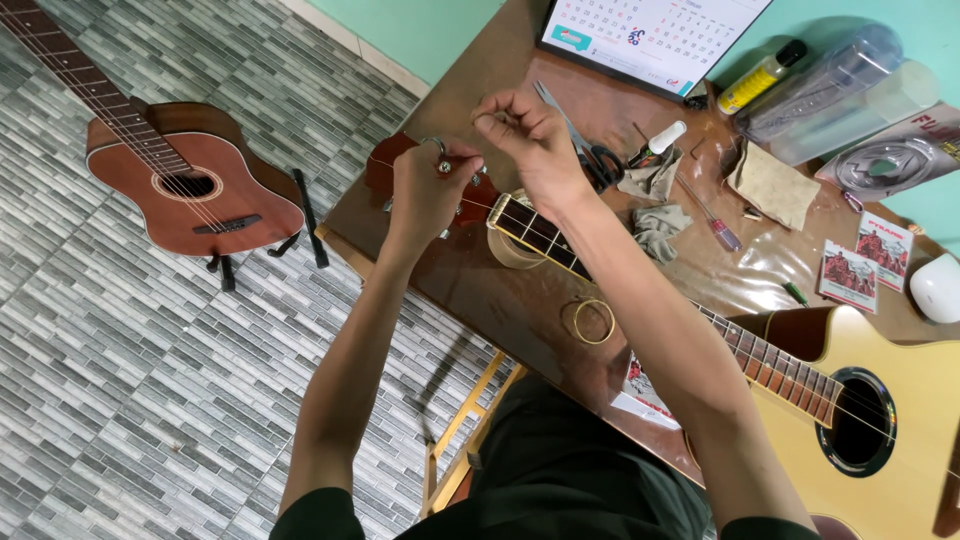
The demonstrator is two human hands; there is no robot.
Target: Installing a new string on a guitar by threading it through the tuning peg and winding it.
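Head view looks down on a brown wooden table [480,290] w/ a pale-topped acoustic guitar [890,400] lying across it, neck running up-left to its reddish-brown headstock [385,170] near the table's far corner.

Left hand [425,195] is curled over the headstock, thumb and fingers closed round a small silver tuning peg [440,150]. Right hand [530,135] sits just beside and slightly above it, thumb and forefinger pressed together in a fine pinch, apparently on a thin guitar string end; the string itself is too thin to make out. Neck rests on a roll of tan tape [512,245] just behind the hands.

To do this well, in my judgement: keep the string taut w/ the right pinch while the left turns the peg, so the wraps lie neat and downward on the post, no crossing. Turn slow and keep the headstock steady on its tape rest.

Nearby on the table: coiled string loop [593,320], black-handled scissors [600,160], grey rags [655,225], small screwdriver [715,225], yellow bottle [760,75], red-and-white string packets [865,260]. On the grey tiled floor [130,380], well apart, a red-brown acoustic guitar [190,185] stands on a black stand.
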